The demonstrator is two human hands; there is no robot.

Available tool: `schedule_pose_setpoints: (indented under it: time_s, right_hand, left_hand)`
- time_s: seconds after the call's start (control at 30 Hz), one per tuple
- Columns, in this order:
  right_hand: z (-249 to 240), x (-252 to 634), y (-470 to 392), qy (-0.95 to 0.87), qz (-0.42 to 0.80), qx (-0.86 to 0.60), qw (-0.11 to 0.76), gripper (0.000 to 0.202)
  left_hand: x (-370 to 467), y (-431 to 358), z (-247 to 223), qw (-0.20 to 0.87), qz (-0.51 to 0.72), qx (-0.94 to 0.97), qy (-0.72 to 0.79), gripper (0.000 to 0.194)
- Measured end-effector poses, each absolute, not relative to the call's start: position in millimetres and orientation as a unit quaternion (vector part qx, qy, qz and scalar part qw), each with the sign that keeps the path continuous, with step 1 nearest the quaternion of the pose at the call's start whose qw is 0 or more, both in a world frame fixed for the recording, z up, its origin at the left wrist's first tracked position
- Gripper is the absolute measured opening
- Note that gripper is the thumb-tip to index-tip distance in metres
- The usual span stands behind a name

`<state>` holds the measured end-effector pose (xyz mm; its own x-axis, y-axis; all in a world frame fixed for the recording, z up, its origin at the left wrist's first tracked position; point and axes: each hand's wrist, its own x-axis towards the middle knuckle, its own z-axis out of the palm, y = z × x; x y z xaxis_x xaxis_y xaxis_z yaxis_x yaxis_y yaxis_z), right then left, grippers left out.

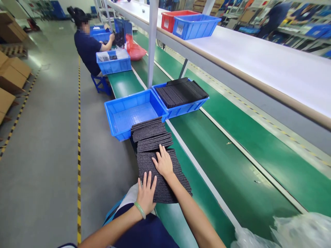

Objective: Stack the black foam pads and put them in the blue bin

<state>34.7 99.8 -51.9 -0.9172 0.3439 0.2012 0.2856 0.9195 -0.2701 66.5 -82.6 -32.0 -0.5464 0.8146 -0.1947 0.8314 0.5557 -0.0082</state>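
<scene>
The left hand and right hand were laid flat, fingers spread, nothing gripped, on fanned grey pads beside an empty blue bin.

One head-worn view; looks forward and down along the conveyor; near.

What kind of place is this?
Most likely a factory assembly line: a long green conveyor belt, blue bins of parts, and a seated co-worker further along the same bench.

bright, even overhead light; glare on the grey floor; wide-angle bending at edges; sharp centre.
</scene>
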Motion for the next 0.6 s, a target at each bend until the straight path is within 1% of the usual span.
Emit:
schedule_pose_setpoints:
  time_s: [0.17,0.3,0.47,0.6]
  right_hand:
    - [-53,30,102,-0.972,0.123,-0.152,0.130,0.042]
    - [-51,27,104,-0.967,0.152,-0.154,0.135,0.044]
    - [-53,12,110,-0.964,0.152,-0.191,0.104,0.058]
    - [-54,5,110,-0.966,0.138,-0.200,0.088,0.058]
  left_hand:
    - [66,-82,-32,0.084,-0.046,0.473,0.876,0.100]
    - [65,-82,-31,0.090,-0.039,0.469,0.878,0.097]
    - [65,-82,-30,0.092,-0.037,0.471,0.876,0.094]
    - [66,-80,-25,0.100,-0.036,0.467,0.878,0.094]
